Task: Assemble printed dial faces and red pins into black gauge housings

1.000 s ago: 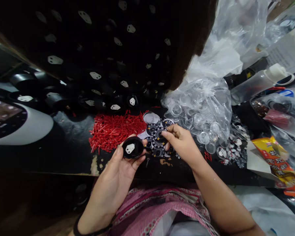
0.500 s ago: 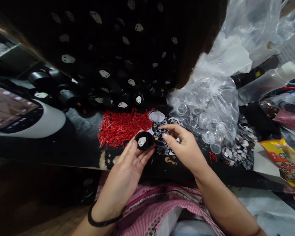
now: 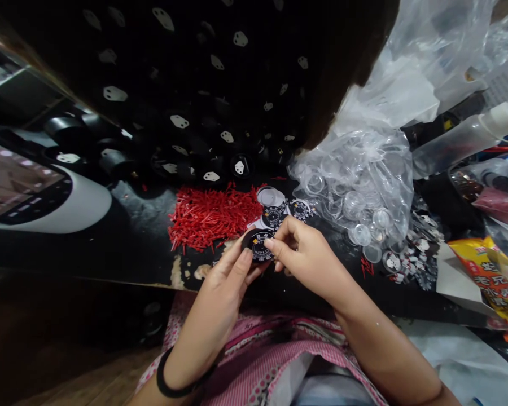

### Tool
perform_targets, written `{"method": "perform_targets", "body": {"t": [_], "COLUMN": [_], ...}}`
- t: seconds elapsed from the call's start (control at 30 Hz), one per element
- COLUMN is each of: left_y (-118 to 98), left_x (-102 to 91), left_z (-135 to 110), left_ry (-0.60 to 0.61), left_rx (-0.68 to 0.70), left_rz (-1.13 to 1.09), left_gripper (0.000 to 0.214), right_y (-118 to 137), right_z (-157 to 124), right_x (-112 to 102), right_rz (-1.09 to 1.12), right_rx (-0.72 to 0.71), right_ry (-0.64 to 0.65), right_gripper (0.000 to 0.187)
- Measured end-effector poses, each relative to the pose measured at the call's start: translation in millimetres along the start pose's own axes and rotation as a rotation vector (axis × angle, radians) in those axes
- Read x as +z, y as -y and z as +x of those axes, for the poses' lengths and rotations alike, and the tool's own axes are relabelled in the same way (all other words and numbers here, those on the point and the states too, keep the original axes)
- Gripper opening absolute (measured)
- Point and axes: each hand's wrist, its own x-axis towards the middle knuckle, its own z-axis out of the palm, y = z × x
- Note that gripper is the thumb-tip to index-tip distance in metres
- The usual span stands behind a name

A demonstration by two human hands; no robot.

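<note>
My left hand (image 3: 231,270) is closed around a round black housing (image 3: 247,239), gripping it between thumb and fingers. Over the housing's face lies a black dial plate (image 3: 261,246) with white numbers and a small orange mark. Thumb and fingers of my right hand (image 3: 298,245) pinch the dial's right edge, pressing it against the housing. The white plate inside the housing is now covered. Just behind my hands, more dial plates (image 3: 300,210) lie on the bench, with clear round discs (image 3: 270,196) beside them.
A heap of red pointers (image 3: 214,217) lies left of the dials. Behind it are many black housings with white plates (image 3: 211,176). To the right sit a clear bag of transparent covers (image 3: 355,186), small metal parts (image 3: 419,248) and a yellow snack packet (image 3: 486,270). A white device with a screen (image 3: 84,203) stands left.
My right hand has moved left with the dial plate, bringing it onto the housing. My left hand has turned slightly, still holding the housing.
</note>
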Motion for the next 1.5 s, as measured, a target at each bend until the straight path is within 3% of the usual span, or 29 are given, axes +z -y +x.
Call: {"method": "perform_targets", "body": {"t": [0.3,0.37,0.53,0.6,0.7,0.77,0.83,0.93,1.07,1.17,1.3,1.5], "left_y": [10.0,15.3,17.1,13.2,4.7,-1.3,-6.2,-9.7,-7.6,-5.4,-6.5,-15.6], "left_x": [-12.7,-16.3,-37.1,-45.6,-48.2,-43.3,-37.0,-30.7,-27.9,-24.9,-18.5,-18.5], "left_z": [1.3,0.6,-7.7,-11.6,-15.6,-17.0,-17.3,-16.1,-11.5,-8.3,-9.9,-7.5], "left_ry": [0.058,0.044,-0.042,-0.148,-0.284,-0.303,-0.275,-0.209,-0.107,-0.076,-0.116,-0.012], "left_rx": [0.024,0.011,0.026,0.073,0.145,0.15,0.14,0.108,-0.058,-0.121,0.026,0.155], "left_rz": [0.121,0.105,0.19,0.198,0.06,-0.047,-0.116,-0.2,-0.316,-0.363,-0.36,-0.266], "left_gripper": [0.039,0.039,0.04,0.04,0.037,0.034,0.028,0.024,0.025,0.024,0.018,0.021], "right_y": [-0.1,-2.9,-3.6,-1.3,2.2,3.9,5.1,5.4,3.2,0.4,-4.8,-20.1], "right_z": [-4.3,-9.8,-11.2,-1.3,18.8,29.5,34.9,33.6,24.8,18.5,9.9,15.9], "right_x": [-1.1,2.9,13.8,20.4,34.7,44.0,49.5,47.4,35.9,30.7,29.2,31.0], "right_rz": [-0.222,-0.19,-0.19,-0.319,-0.734,-0.938,-1.008,-0.979,-0.743,-0.598,-0.551,-0.549], "right_rx": [-0.06,-0.076,-0.173,-0.248,-0.307,-0.321,-0.338,-0.33,-0.231,-0.235,-0.337,-0.485], "right_ry": [-0.043,0.0,0.102,0.119,0.011,-0.057,-0.054,0.003,0.043,0.026,-0.033,-0.128], "right_gripper": [0.017,0.011,0.017,0.011,0.016,0.018,0.019,0.019,0.018,0.015,0.009,0.014]}}
